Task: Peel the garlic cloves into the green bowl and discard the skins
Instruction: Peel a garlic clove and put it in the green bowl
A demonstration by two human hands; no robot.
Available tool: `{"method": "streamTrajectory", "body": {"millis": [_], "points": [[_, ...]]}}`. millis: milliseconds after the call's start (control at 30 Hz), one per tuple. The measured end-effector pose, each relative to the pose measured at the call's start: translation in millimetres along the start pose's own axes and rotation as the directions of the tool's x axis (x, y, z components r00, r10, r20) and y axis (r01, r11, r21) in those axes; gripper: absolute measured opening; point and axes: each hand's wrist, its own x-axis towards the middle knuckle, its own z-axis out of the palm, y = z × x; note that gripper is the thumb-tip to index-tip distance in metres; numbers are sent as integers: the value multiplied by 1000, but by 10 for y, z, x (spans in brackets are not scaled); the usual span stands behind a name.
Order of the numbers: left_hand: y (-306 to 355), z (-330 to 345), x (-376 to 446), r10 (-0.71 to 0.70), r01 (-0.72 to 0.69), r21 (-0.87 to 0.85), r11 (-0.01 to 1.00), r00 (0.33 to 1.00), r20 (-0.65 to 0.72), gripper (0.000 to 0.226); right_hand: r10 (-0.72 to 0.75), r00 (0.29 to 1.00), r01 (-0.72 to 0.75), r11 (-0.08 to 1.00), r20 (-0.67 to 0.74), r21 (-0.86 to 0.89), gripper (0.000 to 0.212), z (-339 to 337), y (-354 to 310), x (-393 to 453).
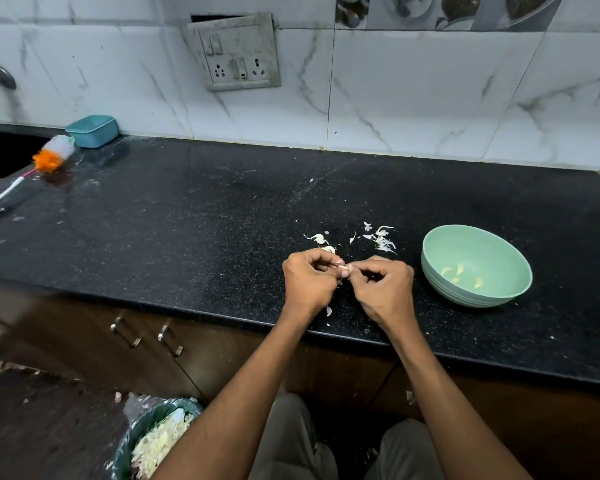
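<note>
While pinching one garlic clove (344, 270) between both sets of fingertips at frame centre: left hand (309, 282) and right hand (383, 289) curled tight round it above the black counter (187, 220). Just right, green bowl (476, 266) with four peeled cloves (459, 270). Loose skins (381, 239) scattered just above the hands. Lower left, bin (153, 441) full of peelings.

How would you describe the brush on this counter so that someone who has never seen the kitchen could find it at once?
Start at the black counter and follow it to its far left end, near the dark sink. There, just in front of the teal plastic tub, lies the bottle brush with a thin white handle. Its fluffy orange and white bristle head sets it apart.
</note>
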Motion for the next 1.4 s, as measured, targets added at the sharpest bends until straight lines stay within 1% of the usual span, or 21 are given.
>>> {"method": "streamTrajectory", "body": {"millis": [133,400,600,700,800,933,1033,1233,1400], "points": [[11,0,-3,-12,12,-19,1000,1000,-17,22,3,1000,-3,1000,23,-3,14,4,18,9],[28,-4,-12,-18,18,10,1000,1000,10,22,4,1000,-4,1000,18,-6,11,7,12,-4],[22,3,-15,-9,9,27,1000,1000,22,21,-57,998,56,995,-12,-80,8,19,-7,-23],[34,1,-23,-18,18,-4,1000,999,43,22,-97,995,92,990,-37,-106,10,30,-6,-31],[33,-12,-11,-37,41,-55,998,997,65,22,-111,992,105,991,-61,-87,9,33,0,-34],[26,-27,11,-61,73,-134,988,994,89,20,-38,996,38,999,-82,-10,16,36,17,-24],[25,-27,8,-47,64,-167,984,994,103,20,-8,996,11,999,-93,32,19,35,30,-17],[4,-27,20,-22,45,-189,981,992,123,20,-18,994,17,1000,-111,-9,15,41,35,-19],[27,-29,15,-11,38,-228,973,993,119,16,-87,990,82,995,-109,-54,11,40,22,-23]]}}
